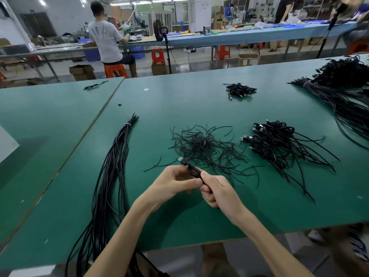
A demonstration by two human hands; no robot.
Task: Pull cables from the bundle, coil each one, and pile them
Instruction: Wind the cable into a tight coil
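left hand (pixel 175 182) pinches a small coiled cable (pixel 192 170) just above the green surface (pixel 179 100) | right hand (pixel 218 189) clenches its near end | tied bundle (pixel 116 156) lies left | pile (pixel 277 140) of coils sits right

Coiled black cable (pixel 192 170); bundle (pixel 117 156) left, pile (pixel 279 144) right

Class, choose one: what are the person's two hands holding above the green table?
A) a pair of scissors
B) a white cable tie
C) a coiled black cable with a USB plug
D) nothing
C: the left hand and right hand both pinch a coiled black cable, its USB plug pointing toward the heap of short ties.
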